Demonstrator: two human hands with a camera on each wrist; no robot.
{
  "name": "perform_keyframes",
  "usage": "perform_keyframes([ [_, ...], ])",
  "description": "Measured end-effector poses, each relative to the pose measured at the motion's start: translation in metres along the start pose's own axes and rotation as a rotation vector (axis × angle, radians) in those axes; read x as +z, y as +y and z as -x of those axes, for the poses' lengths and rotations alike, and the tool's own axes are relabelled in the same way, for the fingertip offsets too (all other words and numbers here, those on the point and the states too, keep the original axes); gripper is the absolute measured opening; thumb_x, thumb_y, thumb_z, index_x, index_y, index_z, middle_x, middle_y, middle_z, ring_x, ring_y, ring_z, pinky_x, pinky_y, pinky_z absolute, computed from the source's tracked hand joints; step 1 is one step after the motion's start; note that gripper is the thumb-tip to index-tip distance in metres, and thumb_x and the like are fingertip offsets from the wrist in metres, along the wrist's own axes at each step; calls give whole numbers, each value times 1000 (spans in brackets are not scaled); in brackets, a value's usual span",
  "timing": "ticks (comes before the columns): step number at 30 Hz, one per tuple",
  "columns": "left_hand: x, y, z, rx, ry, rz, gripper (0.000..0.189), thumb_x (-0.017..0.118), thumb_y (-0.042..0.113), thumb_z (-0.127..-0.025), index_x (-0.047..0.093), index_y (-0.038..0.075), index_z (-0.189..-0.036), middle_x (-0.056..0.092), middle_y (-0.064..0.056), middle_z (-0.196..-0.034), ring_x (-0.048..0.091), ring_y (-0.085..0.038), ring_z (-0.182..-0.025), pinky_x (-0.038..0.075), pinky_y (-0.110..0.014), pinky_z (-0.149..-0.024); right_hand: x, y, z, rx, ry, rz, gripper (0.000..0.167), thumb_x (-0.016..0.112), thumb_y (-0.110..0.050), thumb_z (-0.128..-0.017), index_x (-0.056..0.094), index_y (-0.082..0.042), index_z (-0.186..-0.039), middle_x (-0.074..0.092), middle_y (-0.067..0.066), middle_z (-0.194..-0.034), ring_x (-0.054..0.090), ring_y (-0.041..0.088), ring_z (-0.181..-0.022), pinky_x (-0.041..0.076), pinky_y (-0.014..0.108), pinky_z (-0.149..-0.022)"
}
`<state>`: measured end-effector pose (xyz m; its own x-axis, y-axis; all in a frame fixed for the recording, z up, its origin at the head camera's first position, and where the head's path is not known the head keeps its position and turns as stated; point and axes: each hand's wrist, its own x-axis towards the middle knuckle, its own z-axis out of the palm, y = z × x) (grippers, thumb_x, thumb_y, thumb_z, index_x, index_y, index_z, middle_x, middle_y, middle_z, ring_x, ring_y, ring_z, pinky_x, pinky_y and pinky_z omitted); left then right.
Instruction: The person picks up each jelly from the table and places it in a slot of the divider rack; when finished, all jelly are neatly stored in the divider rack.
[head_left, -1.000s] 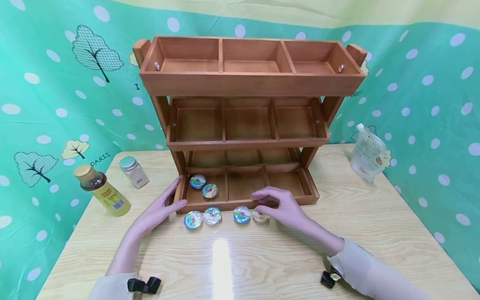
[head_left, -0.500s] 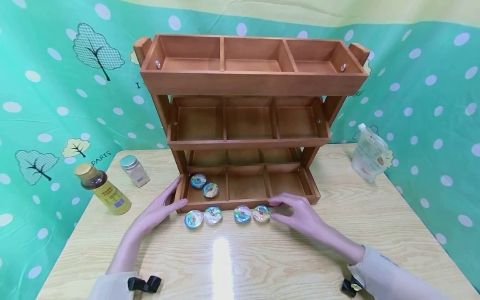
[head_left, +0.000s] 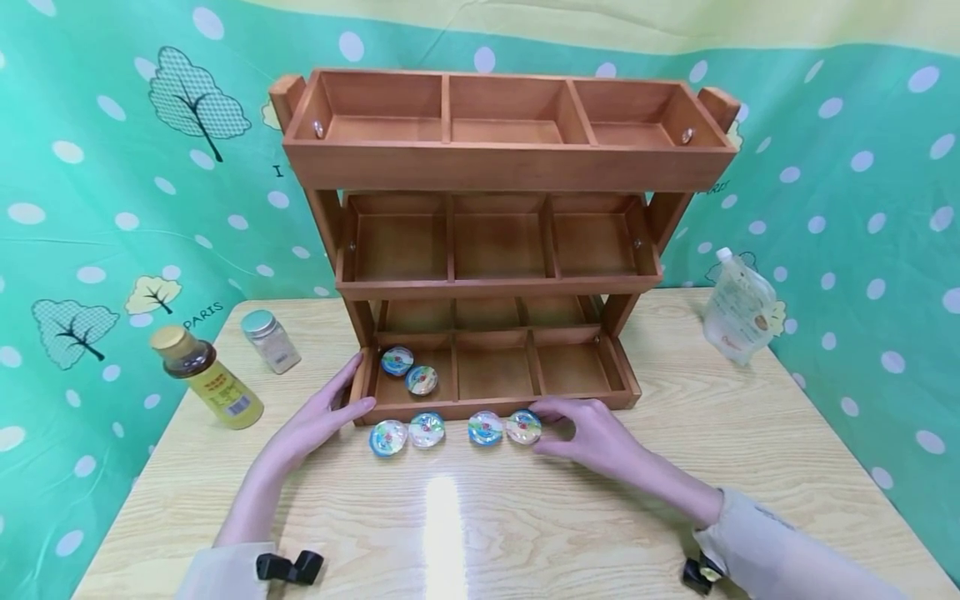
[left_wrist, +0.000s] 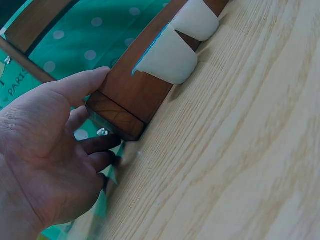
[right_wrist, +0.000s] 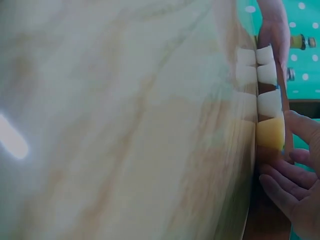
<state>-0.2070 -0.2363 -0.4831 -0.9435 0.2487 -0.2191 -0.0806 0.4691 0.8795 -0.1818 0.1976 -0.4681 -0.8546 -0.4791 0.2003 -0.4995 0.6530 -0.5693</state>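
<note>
My left hand [head_left: 324,414] holds the left front corner of the brown wooden rack [head_left: 480,171], thumb at the front board and fingers along the side. Its loosely bent fingers show in the left wrist view. My right hand [head_left: 600,437] lies just right of a yellowish jelly cup [head_left: 523,427], thumb and forefinger apart near its edge; whether they touch it I cannot tell. Left of that cup stand a blue-rimmed jelly cup [head_left: 485,428], a pale one [head_left: 427,430] and another [head_left: 388,437], all before the rack. Two jelly cups [head_left: 397,361] sit in the bottom left compartment.
A yellow-labelled bottle [head_left: 213,379] and a small jar with a teal lid [head_left: 271,341] stand at the left. At the right back is a clear spouted pouch [head_left: 738,307]. A polka-dot cloth [head_left: 847,208] hangs behind the wooden table [head_left: 352,517].
My right hand has come off the top of the yellowish cup, drawn away to the right, then shifted slightly back toward it. The cup stays in the row. My left hand has not moved.
</note>
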Motion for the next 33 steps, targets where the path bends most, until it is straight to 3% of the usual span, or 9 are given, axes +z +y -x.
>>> perform_keyframes([
  [11, 1, 2, 0, 0, -6, 17, 87, 60, 43, -103, 2, 32, -167, -3, -9, -176, -2, -44, -161, 10, -67, -128, 8, -7, -6, -9, -19, 65, 54, 91, -36, -77, 73, -22, -126, 78, -12, -102, 70, 0, -92, 61, 31, -84],
  [33, 0, 3, 1, 5, 2, 3, 87, 61, 43, -102, 2, 34, -167, -2, -11, -176, -1, -46, -161, 10, -68, -127, 9, -8, -3, -6, 10, 96, 45, 89, -32, -76, 75, -22, -117, 75, -14, -94, 68, 2, -83, 56, 24, -75],
])
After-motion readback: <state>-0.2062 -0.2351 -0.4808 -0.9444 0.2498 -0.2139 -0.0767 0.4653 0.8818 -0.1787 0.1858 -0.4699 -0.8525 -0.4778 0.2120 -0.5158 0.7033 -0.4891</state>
